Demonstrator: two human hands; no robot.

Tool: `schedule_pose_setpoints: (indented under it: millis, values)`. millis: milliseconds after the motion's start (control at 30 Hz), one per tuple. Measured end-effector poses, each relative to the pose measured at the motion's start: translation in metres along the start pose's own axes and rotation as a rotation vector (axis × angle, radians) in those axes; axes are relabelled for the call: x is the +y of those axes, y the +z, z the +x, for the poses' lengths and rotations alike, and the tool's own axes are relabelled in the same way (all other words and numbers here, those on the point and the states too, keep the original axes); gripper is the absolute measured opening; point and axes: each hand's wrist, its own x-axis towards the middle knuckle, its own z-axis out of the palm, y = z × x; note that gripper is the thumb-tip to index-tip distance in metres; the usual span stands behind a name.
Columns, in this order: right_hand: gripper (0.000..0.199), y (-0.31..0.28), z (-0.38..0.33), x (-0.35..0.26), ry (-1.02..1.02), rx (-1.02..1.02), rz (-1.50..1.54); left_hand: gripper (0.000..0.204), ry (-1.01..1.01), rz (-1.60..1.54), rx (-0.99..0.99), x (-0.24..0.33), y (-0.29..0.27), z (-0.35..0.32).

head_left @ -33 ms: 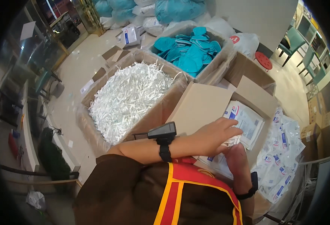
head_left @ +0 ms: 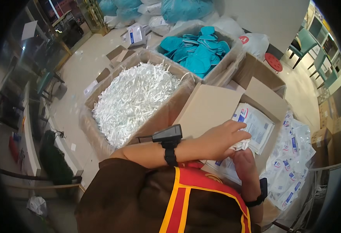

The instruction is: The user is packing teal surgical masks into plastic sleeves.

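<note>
Over a cardboard box of packets, my two hands meet around a small bundle of white strips (head_left: pixel 241 145). My left hand (head_left: pixel 220 140) reaches in from the left, its fingers curled over the top of the bundle. From below, my right hand (head_left: pixel 245 163) closes against the same bundle; some of its fingers are hidden. The open carton (head_left: pixel 213 103) holds flat white packets (head_left: pixel 256 126) with blue and red print. Directly left of it, a large lined box (head_left: pixel 160 116) is heaped with loose white strips (head_left: pixel 135 101).
Teal padded pieces (head_left: pixel 197 52) fill another lined box (head_left: pixel 230 58) behind. A clear bag of printed packets (head_left: pixel 289 167) bulges at the right. Stuffed bags (head_left: pixel 186 11) are piled at the back. A red stool (head_left: pixel 273 62) and teal chairs (head_left: pixel 304 42) stand far right.
</note>
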Motion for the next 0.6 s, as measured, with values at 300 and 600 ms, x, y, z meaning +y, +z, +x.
schedule_pose_setpoints:
  millis: [300, 600]
  values:
    - [0.056, 0.045, -0.034, -0.038, -0.184, 0.029, -0.264, 0.030, -0.087, 0.092, 0.440, -0.018, -0.067, -0.026]
    - [0.019, -0.028, -0.047, -0.054, -0.365, 0.315, -0.806, 0.057, -0.640, 0.847, 0.452, -0.064, -0.231, -0.153]
